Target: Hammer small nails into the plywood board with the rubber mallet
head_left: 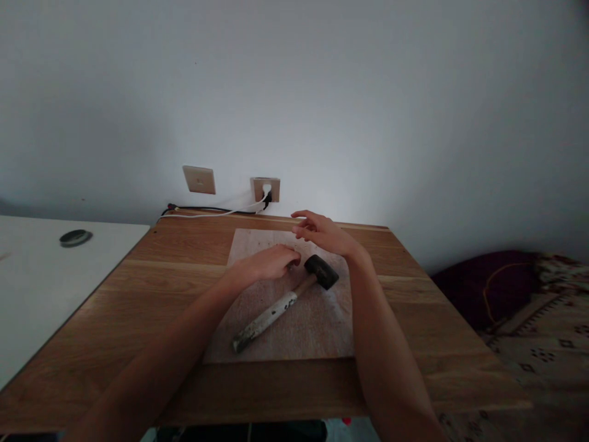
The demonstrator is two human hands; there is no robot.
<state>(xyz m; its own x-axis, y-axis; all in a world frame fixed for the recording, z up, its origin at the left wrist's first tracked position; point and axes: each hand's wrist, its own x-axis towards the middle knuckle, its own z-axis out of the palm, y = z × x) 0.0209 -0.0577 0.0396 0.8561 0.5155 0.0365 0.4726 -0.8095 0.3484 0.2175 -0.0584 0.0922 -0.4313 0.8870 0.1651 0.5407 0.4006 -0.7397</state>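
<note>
A mallet (322, 271) with a black head and a worn, white-painted handle lies diagonally on a pale square board (313, 334). Just left of its head, my left hand (271, 261) is low over the board with fingers curled down. A small dark bit shows under those fingertips, too hidden to name. My right hand (322, 233) hovers beyond the mallet head, over the board's far right part. Its fingers are apart and nothing is between them. Neither hand touches the mallet.
The board rests on a wooden table (161, 294) against a wall. A socket (273, 190) there has plugs, with white and black cables along the table's back edge. At left, a white table (27, 276) bears a round dark lid (76, 237). Patterned fabric (547, 331) lies at right.
</note>
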